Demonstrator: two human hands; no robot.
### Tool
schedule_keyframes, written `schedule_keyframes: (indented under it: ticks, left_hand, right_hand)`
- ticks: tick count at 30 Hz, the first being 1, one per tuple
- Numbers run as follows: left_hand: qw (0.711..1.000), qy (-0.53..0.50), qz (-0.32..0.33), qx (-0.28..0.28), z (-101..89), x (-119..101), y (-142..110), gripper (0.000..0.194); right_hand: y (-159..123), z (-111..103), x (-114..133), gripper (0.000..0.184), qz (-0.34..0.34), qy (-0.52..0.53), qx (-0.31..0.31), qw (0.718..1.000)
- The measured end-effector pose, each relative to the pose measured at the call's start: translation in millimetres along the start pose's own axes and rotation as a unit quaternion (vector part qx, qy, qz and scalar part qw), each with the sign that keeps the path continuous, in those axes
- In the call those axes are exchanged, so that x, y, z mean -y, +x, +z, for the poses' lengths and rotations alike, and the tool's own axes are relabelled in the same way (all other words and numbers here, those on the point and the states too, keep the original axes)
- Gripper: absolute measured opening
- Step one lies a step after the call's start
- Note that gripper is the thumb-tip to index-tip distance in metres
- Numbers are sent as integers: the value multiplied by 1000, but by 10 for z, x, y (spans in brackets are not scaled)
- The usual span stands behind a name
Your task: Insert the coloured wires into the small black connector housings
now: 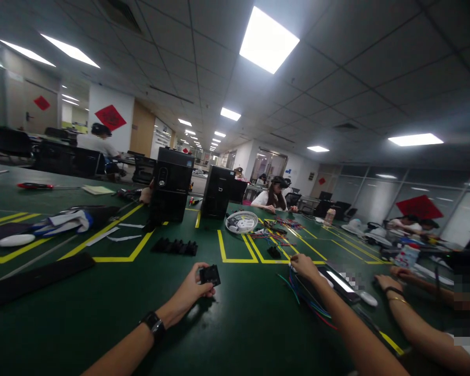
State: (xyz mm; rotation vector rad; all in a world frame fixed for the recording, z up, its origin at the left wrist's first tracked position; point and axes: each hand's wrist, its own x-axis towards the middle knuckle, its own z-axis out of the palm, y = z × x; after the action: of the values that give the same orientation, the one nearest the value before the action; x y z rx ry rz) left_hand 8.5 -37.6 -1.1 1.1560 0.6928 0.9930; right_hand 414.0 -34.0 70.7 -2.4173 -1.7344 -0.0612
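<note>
Two black computer cases [172,185] stand on the green table [102,292] beside a white fan [241,222], a red screwdriver [35,186] and a black tray [175,246].

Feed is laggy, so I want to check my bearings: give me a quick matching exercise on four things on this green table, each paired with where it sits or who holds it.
Things:
1. small black part
2. bundle of coloured wires
3. white fan grille
4. red-handled screwdriver

Places:
A. far left of the table, lying alone
B. pinched in the left hand
C. under the right hand, spread on the table
D. mid-table, right of the two black computer towers

Pairs: 1-B, 2-C, 3-D, 4-A
</note>
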Motion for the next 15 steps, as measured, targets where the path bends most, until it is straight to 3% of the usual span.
schedule_keyframes:
  ticks: [6,11,15]
  left_hand:
    - [999,33,9,13,-3,2,-17,58]
    - [997,70,7,7,19,-39,-44,57]
    - [997,73,2,12,29,-83,-78,57]
  right_hand:
    - [-115,52,52,21,-47,-3,60,997]
    - [-183,87,-30,25,-30,-21,28,999]
    - [-190,148,-61,15,-17,-37,53,998]
